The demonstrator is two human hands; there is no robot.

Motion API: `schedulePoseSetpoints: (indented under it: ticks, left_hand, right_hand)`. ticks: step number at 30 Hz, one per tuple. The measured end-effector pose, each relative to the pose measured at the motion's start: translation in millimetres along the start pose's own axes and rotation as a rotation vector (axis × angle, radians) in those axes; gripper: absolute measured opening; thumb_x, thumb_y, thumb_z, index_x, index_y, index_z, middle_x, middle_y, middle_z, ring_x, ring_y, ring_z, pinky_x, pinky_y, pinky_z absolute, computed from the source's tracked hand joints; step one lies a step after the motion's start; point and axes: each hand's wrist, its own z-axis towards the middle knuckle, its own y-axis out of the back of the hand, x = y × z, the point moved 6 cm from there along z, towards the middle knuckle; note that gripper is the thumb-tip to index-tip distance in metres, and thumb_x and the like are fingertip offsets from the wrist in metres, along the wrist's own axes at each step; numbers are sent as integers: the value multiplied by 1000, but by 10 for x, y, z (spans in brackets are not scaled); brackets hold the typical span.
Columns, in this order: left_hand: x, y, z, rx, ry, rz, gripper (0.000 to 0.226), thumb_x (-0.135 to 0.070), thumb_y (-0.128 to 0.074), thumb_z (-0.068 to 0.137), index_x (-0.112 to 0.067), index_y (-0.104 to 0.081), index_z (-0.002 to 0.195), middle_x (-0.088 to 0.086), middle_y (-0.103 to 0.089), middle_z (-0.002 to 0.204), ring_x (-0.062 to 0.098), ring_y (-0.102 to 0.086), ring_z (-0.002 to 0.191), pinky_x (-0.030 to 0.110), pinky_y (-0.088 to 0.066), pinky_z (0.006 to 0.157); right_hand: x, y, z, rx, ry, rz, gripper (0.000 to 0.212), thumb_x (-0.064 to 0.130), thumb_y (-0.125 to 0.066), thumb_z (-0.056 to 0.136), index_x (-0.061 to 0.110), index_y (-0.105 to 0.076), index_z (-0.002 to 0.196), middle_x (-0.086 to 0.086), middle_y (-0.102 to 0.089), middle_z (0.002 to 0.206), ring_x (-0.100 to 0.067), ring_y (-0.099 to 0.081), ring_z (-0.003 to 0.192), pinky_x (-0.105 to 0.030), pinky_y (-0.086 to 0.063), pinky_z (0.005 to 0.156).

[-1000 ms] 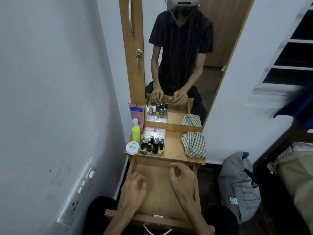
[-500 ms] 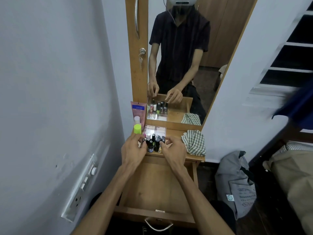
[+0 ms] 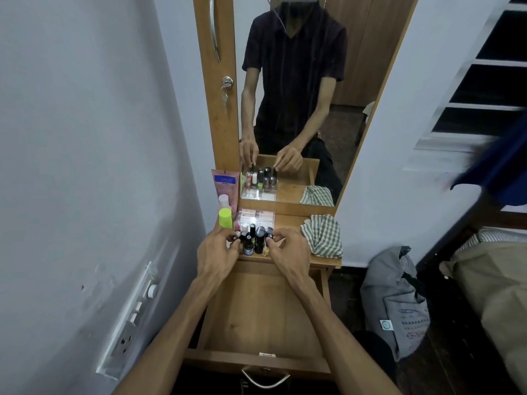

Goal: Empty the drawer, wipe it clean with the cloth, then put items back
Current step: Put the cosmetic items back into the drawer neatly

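The wooden drawer [image 3: 256, 315] stands pulled open below the shelf, its bottom bare. On the shelf, several small dark nail polish bottles [image 3: 255, 240] stand in a cluster. My left hand [image 3: 218, 252] pinches a small bottle at the cluster's left side. My right hand [image 3: 288, 248] pinches a dark-capped bottle at its right side. The green checked cloth [image 3: 323, 236] lies crumpled on the shelf's right end, beside my right hand.
A lime-green bottle [image 3: 225, 218], a pink tube [image 3: 225, 186] and a flat palette [image 3: 256, 216] sit at the shelf's back left, under the mirror [image 3: 299, 95]. A grey bag [image 3: 396, 303] lies on the floor to the right. A wall socket [image 3: 131, 326] is at left.
Both hands rose from inside the drawer to the shelf and closed on bottles at either side of the cluster. The view tilted up slightly.
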Motion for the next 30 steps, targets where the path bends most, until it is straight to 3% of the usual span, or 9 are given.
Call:
schedulePoseSetpoints:
  ticks: [2, 6, 13, 18, 22, 25, 30]
  left_hand:
    - [-4, 59, -71, -13, 6, -27, 19, -24, -72, 84, -22, -74, 103, -2, -72, 108, 24, -66, 90, 32, -48, 76]
    - [55, 196, -292, -40, 20, -58, 12, -23, -77, 80, -21, -74, 91, -7, -69, 90, 17, -58, 71, 27, -42, 65]
    - [405, 137, -643, 40, 109, -72, 14, -23, -83, 72, -26, -75, 83, -16, -65, 73, 5, -60, 67, 21, -43, 62]
    - [533, -37, -646, 69, 151, -16, 15, -33, -84, 73, -25, -71, 75, -14, -65, 69, 10, -63, 67, 23, -45, 61]
    - [623, -216, -542, 52, 216, -7, 20, -35, -83, 75, -24, -67, 71, -11, -65, 69, 14, -62, 66, 25, -44, 62]
    - [689, -341, -474, 42, 238, -26, 19, -34, -83, 76, -23, -68, 73, -7, -67, 71, 17, -63, 69, 27, -47, 65]
    - [789, -492, -411, 40, 254, -50, 17, -32, -82, 78, -20, -69, 76, -3, -68, 73, 19, -62, 70, 30, -48, 65]
  right_hand:
    - [-1, 46, -48, -3, 9, 18, 24, 38, -74, 86, 21, -78, 103, 14, -70, 88, -1, -61, 66, -21, -49, 68]
    - [-70, 124, -218, 4, 6, 85, 20, 40, -74, 83, 24, -77, 95, 16, -70, 79, -1, -65, 64, -28, -59, 65]
    - [-178, -59, -555, 134, -30, 140, 17, 37, -74, 82, 23, -78, 90, 13, -72, 74, 0, -68, 70, -26, -62, 69]
    - [-147, -363, -672, 239, -105, 90, 21, 38, -71, 76, 23, -78, 87, 12, -73, 75, 0, -67, 69, -28, -61, 73]
    - [-118, -678, -666, 315, -138, 66, 17, 32, -68, 78, 19, -76, 86, 5, -76, 77, -12, -71, 73, -35, -60, 75]
    - [-136, -910, -653, 337, -151, 57, 18, 31, -66, 81, 19, -75, 90, 1, -77, 82, -22, -73, 81, -38, -60, 76]
    - [-191, -1191, -647, 310, -139, 67, 19, 25, -65, 85, 22, -76, 101, -1, -78, 96, -24, -73, 92, -36, -59, 81]
